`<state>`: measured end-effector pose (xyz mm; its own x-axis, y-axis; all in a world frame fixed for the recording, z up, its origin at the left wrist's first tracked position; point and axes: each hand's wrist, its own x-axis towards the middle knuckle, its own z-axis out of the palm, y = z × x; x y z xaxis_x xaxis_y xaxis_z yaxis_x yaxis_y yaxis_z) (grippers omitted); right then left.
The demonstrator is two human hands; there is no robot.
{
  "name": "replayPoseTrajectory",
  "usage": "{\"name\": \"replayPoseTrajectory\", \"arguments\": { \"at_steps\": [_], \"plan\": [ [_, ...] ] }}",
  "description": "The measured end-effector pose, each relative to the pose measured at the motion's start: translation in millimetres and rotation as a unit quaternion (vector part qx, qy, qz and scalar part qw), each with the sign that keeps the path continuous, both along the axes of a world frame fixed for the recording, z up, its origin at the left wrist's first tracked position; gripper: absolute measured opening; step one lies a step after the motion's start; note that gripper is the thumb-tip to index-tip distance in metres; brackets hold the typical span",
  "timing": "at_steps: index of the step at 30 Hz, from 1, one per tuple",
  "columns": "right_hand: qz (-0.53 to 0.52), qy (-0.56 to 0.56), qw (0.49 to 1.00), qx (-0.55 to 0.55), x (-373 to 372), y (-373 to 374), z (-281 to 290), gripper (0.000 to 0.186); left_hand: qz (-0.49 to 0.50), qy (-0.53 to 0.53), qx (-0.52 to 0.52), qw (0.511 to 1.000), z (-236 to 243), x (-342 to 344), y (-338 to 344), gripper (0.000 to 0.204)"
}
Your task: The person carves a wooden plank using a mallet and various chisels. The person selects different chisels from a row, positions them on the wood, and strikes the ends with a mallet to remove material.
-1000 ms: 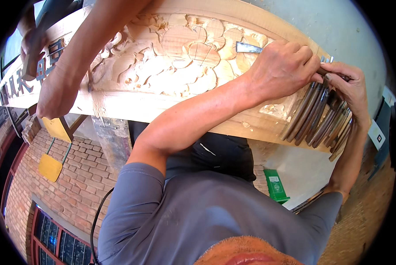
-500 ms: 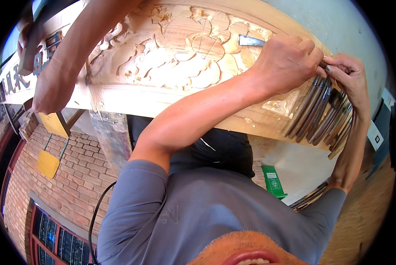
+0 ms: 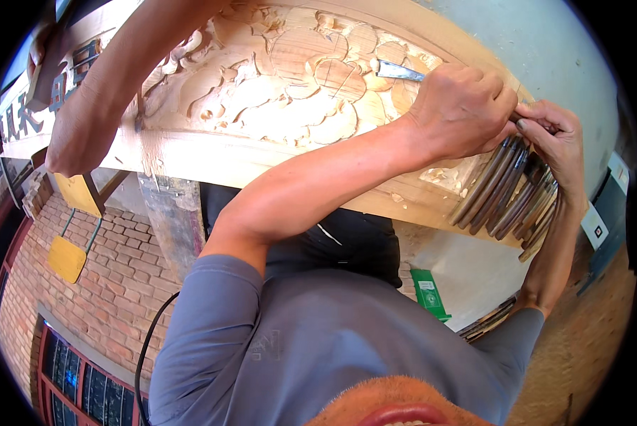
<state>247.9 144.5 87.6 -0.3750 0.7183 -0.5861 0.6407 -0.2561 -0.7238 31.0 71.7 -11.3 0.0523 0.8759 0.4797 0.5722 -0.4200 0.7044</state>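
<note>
A wood chisel lies low over the carved wooden panel, its bright blade pointing left. My left hand is closed around its shaft, close behind the blade. At the other end, my right hand pinches the dark handle between thumb and fingers. A pale wood curl sits at the blade's tip. Below my hands, several chisels with wooden handles lie side by side on the panel's right end. The grip inside my left fist is hidden.
Another person's arm reaches across the panel's left part, beside boards with dark characters. Shavings lie near the chisels. A green bin stands below, a yellow chair on the brick floor at left.
The chisel blade has slid slightly left across the carving with both hands still on it. A wood curl now shows at its tip. The whole view has shifted a little.
</note>
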Motion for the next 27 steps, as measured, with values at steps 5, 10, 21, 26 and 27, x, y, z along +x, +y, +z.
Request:
{"name": "replayPoseTrajectory", "arguments": {
  "at_steps": [5,10,21,26,27],
  "plan": [
    [0.002,0.004,0.999,0.036,12.5,21.0,14.3,0.022,0.010,-0.002,0.106,0.994,-4.3,5.1,8.8,0.022],
    [0.019,-0.032,0.999,-0.001,22.1,39.2,4.9,0.024,0.044,0.005,0.090,0.995,-11.6,11.9,15.7,0.026],
    [0.077,-0.030,0.995,0.054,12.9,59.1,-1.6,0.021,0.055,0.008,0.078,0.995,-7.0,6.3,21.3,0.026],
    [0.120,-0.079,0.988,0.052,17.7,79.2,-8.9,0.019,0.061,0.015,0.064,0.996,-5.8,2.5,22.1,0.025],
    [0.123,-0.086,0.988,0.043,15.1,80.5,-8.9,0.019,0.060,0.019,0.052,0.997,-5.3,2.4,21.6,0.025]
  ]
}}
